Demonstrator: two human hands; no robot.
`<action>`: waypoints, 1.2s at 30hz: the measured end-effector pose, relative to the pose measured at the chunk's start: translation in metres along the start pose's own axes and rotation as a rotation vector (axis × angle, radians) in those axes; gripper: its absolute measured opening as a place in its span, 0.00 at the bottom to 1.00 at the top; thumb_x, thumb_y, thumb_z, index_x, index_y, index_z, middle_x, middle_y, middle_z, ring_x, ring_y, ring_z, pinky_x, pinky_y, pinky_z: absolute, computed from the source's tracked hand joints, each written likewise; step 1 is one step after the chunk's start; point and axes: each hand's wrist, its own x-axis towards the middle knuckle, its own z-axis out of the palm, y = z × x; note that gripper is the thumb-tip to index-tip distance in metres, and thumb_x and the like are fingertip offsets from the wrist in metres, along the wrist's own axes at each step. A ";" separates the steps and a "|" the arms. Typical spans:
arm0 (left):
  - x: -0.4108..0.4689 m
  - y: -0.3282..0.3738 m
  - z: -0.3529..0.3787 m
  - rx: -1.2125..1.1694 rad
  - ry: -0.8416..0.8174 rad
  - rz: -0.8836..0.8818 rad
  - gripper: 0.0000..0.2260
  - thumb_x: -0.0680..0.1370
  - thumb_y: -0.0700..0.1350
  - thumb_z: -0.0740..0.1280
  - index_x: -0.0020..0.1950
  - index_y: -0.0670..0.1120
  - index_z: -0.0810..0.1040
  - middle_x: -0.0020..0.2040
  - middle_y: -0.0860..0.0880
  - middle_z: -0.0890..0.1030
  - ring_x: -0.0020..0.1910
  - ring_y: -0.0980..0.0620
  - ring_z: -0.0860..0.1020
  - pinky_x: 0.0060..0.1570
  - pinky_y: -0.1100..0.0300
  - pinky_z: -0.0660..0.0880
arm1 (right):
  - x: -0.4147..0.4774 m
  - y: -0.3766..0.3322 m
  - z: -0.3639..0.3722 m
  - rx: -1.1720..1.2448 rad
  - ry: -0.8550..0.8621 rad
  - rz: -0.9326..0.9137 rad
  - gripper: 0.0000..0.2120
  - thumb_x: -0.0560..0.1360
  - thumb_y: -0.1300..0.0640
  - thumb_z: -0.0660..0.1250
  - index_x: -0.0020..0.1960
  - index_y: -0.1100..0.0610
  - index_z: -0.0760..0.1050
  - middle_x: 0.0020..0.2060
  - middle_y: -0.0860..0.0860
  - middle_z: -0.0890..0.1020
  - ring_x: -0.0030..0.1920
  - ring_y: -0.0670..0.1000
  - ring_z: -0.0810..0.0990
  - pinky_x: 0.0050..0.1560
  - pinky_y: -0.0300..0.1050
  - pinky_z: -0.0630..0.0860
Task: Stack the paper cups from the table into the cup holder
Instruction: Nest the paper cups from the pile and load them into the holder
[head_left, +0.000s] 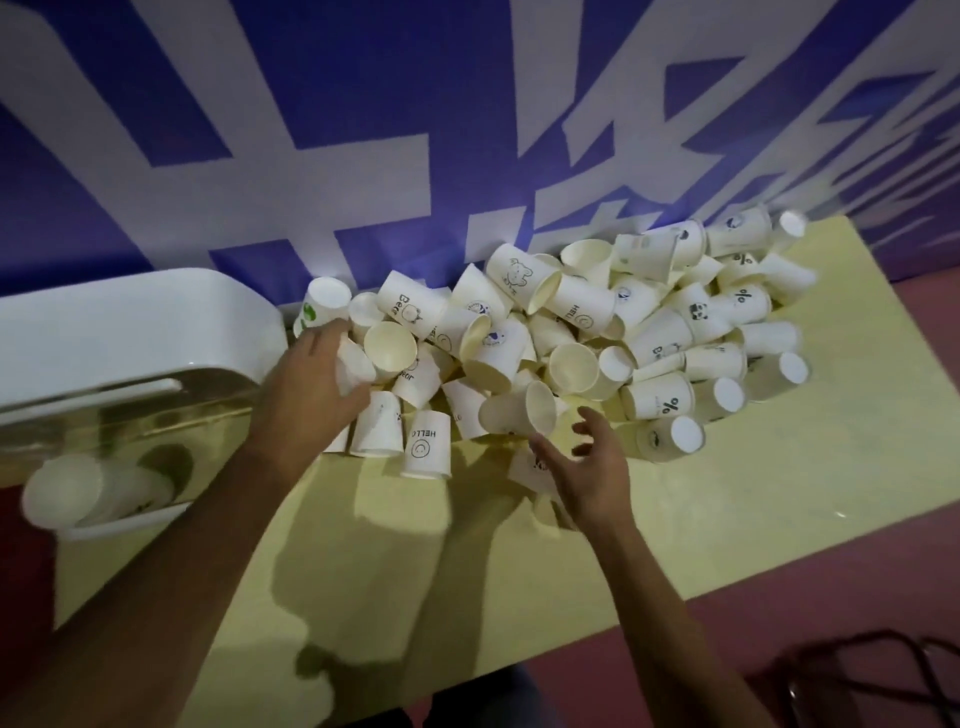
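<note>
A big heap of white paper cups (597, 332), many with small prints, lies across the back of the pale yellow table (753, 493). The cup holder (130, 322) is a white box with a clear front at the far left, and a stack of cups (93, 493) sticks out of its near end. My left hand (311, 389) is at the heap's left end, fingers and thumb curled round a white cup (356, 366). My right hand (587, 462) hovers with spread fingers just below a cup lying on its side (511, 413), holding nothing.
A blue banner with large white characters (467, 130) hangs right behind the heap. The table's near half (415, 597) is bare yellow surface. A black wire frame (857, 675) stands on the red floor at the bottom right.
</note>
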 end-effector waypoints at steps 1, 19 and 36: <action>-0.016 0.003 -0.005 -0.169 0.034 -0.064 0.35 0.71 0.48 0.80 0.74 0.50 0.68 0.68 0.45 0.75 0.64 0.43 0.76 0.62 0.44 0.77 | 0.013 0.000 0.003 -0.058 -0.041 0.003 0.45 0.69 0.39 0.79 0.78 0.53 0.66 0.67 0.54 0.75 0.63 0.55 0.76 0.61 0.56 0.78; -0.134 -0.001 -0.004 -0.751 0.127 -0.285 0.29 0.70 0.48 0.82 0.67 0.60 0.75 0.63 0.63 0.75 0.63 0.59 0.76 0.59 0.59 0.76 | 0.001 -0.027 0.028 -0.008 -0.041 -0.248 0.36 0.66 0.43 0.83 0.69 0.52 0.75 0.61 0.46 0.78 0.59 0.49 0.77 0.57 0.49 0.77; -0.191 -0.190 -0.131 -0.622 0.448 -0.253 0.33 0.66 0.45 0.84 0.69 0.52 0.76 0.64 0.57 0.75 0.65 0.56 0.76 0.61 0.54 0.77 | -0.188 -0.157 0.209 0.179 -0.296 -0.515 0.32 0.69 0.44 0.80 0.70 0.45 0.73 0.65 0.41 0.79 0.66 0.45 0.78 0.61 0.48 0.78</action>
